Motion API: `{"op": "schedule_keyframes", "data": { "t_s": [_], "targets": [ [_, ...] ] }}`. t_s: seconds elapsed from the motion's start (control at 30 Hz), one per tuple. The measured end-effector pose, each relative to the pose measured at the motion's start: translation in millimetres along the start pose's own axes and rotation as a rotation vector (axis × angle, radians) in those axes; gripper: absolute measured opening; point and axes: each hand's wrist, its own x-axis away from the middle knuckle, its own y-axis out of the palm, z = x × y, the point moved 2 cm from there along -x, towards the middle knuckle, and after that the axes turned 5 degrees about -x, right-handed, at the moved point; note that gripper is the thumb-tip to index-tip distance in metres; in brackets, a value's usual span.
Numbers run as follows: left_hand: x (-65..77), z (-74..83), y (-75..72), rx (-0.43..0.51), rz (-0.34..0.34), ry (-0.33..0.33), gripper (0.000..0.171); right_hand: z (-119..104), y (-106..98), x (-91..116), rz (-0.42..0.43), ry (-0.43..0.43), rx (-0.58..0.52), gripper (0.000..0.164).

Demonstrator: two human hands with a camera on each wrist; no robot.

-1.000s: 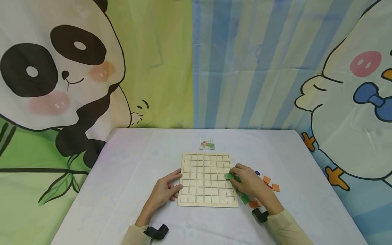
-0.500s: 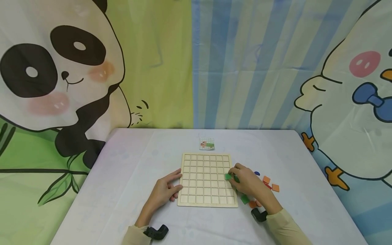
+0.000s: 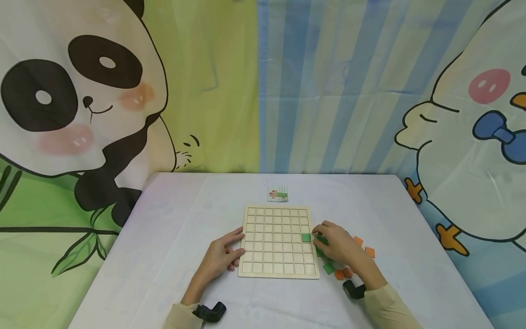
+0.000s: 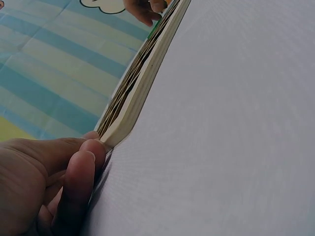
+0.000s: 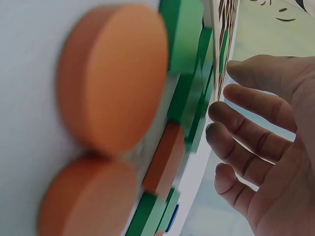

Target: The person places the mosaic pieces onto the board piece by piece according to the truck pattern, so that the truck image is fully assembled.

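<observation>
A pale wooden grid board lies flat in front of me. My left hand touches its left edge with thumb and index fingertips set apart along the rim; the left wrist view has these fingers against the board's corner. One green square tile sits in a cell of the rightmost column. Just beyond the right rim, my right hand hovers over green pieces, partly hiding them. Its fingers are loosely bent, with nothing between them in the right wrist view.
Two orange round pieces lie near the board's lower right. Orange square tiles are farther right, past the right hand. A small picture card with a printed grid lies behind the board on the white tabletop.
My right hand has let go of the green tile, which stays in its cell, and has shifted right over the loose green pieces. The left hand and board have not moved.
</observation>
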Motion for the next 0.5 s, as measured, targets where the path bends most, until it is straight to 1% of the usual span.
{"op": "schedule_keyframes", "data": {
  "t_s": [0.1,0.3,0.5],
  "targets": [
    [0.2,1.0,-0.2,-0.004,0.003,0.000,0.060,5.2,-2.3,4.9,0.004,0.020,-0.004,0.024],
    [1.0,2.6,-0.7,-0.005,0.005,-0.003,0.060,15.5,-9.9,15.3,0.028,0.028,-0.008,0.024],
    [1.0,2.5,-0.5,-0.002,-0.001,0.000,0.059,25.0,-21.5,26.2,0.022,0.084,-0.027,0.026]
  ]
}}
